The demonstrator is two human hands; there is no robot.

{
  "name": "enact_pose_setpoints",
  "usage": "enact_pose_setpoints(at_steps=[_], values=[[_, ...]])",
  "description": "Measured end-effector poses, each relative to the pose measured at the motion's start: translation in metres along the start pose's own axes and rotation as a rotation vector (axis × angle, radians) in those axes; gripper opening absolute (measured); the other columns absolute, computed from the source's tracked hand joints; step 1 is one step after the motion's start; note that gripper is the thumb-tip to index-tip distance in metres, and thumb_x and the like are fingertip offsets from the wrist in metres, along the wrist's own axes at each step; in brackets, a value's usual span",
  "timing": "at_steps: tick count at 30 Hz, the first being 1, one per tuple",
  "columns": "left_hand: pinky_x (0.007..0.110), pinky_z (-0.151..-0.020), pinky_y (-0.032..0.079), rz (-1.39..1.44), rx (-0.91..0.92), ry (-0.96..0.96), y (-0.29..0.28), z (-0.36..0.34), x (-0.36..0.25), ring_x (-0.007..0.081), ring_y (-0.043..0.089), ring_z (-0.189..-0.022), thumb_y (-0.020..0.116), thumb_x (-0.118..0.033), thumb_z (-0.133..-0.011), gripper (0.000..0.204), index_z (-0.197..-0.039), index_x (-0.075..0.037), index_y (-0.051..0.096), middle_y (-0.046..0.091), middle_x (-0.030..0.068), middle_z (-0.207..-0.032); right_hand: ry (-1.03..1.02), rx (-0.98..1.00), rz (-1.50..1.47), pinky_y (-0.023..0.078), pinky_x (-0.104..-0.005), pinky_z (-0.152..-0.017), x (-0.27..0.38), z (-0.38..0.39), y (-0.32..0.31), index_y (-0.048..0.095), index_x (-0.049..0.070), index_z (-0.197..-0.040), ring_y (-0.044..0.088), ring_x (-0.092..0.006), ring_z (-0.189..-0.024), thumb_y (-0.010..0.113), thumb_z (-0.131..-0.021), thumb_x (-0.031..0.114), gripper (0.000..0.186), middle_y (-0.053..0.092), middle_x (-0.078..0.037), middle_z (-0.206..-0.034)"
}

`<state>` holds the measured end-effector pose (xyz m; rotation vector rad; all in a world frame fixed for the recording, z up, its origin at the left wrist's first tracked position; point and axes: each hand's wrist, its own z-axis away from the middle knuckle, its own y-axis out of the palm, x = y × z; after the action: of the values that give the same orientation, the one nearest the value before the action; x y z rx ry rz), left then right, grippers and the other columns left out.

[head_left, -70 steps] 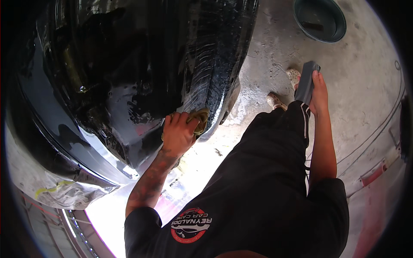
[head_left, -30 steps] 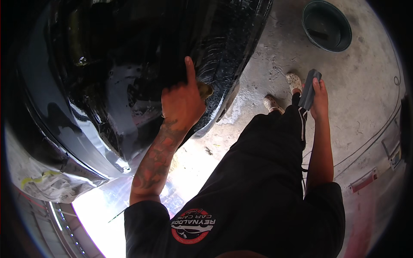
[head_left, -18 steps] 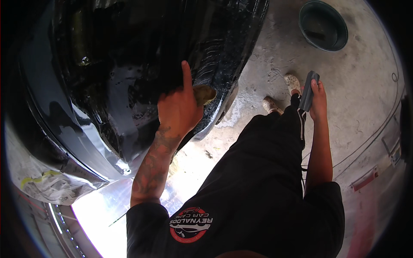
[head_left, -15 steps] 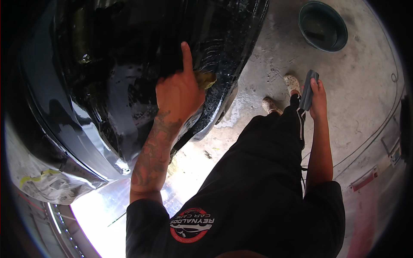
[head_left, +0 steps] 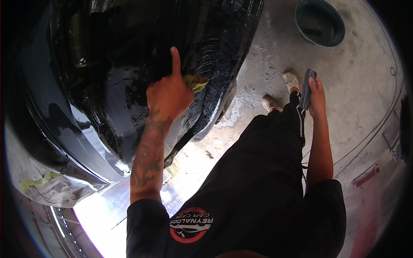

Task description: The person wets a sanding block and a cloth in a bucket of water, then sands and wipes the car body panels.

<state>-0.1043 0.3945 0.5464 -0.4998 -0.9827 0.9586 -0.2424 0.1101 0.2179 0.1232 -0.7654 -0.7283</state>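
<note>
My two hands are busy with one thing each. My left hand (head_left: 170,96) is over the glossy black car panel (head_left: 129,51), well inside its right edge and toward its lower end. It is curled closed around one yellow-green cloth (head_left: 198,83), which sticks out at the thumb side; one finger, the index, points straight ahead along the panel. I cannot tell whether that fingertip touches the surface. Between the cloth and the panel's right edge run several pale, curved, wet-looking streaks.

My right hand (head_left: 317,99) grips one grey block (head_left: 307,90), long and narrow, held in the air beside my leg and well apart from the panel. My thumb lies along its near face.

Below the block I see my two cream clogs (head_left: 291,81), dotted with holes, on the concrete floor (head_left: 266,56). One round dark green basin (head_left: 309,17) stands on the floor near its far edge, beyond the clogs, with one dark oblong shape inside. Along the floor's right edge runs at least one thin cord (head_left: 392,71), making one small loop. At the panel's lower left corner hangs one crumpled pale sheet (head_left: 64,185) with one yellow streak.
</note>
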Motion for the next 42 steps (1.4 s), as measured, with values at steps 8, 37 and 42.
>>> enact_pose_setpoints(at_steps=[8, 37, 42], values=[[0.045, -0.067, 0.058, 0.002, -0.002, 0.004, 0.017, 0.016, 0.012, 0.0340, 0.073, -0.066, 0.072, -0.016, -0.074, 0.112, -0.166, -0.005, 0.009, 0.073, 0.0141, -0.074, 0.005, -0.006, 0.007, 0.055, -0.0318, -0.061, 0.001, 0.000, 0.004, 0.052, 0.006, -0.130, 0.068, -0.0194, -0.067, 0.066, -0.103, 0.034, 0.042, 0.062, -0.008, -0.085], [0.037, -0.073, 0.048, -0.818, 0.018, 0.387, -0.013, 0.013, 0.012, 0.0219, 0.069, -0.065, 0.075, -0.020, -0.078, 0.090, -0.161, -0.015, 0.040, 0.070, 0.0063, -0.070, -0.005, 0.032, 0.069, 0.049, -0.0255, -0.079, -0.046, 0.002, 0.028, 0.059, 0.005, -0.134, 0.061, -0.0093, -0.089, 0.067, -0.103, 0.034, 0.043, 0.064, -0.001, -0.103], [0.037, -0.070, 0.048, -0.870, 0.147, 0.465, 0.006, 0.026, 0.025, 0.0212, 0.067, -0.062, 0.074, -0.023, -0.080, 0.085, -0.159, -0.018, 0.044, 0.068, 0.0040, -0.069, -0.088, 0.083, 0.203, 0.050, -0.0264, -0.080, -0.066, 0.014, 0.060, 0.060, 0.007, -0.134, 0.060, -0.0092, -0.090, 0.067, -0.103, 0.033, 0.041, 0.064, 0.000, -0.104]])
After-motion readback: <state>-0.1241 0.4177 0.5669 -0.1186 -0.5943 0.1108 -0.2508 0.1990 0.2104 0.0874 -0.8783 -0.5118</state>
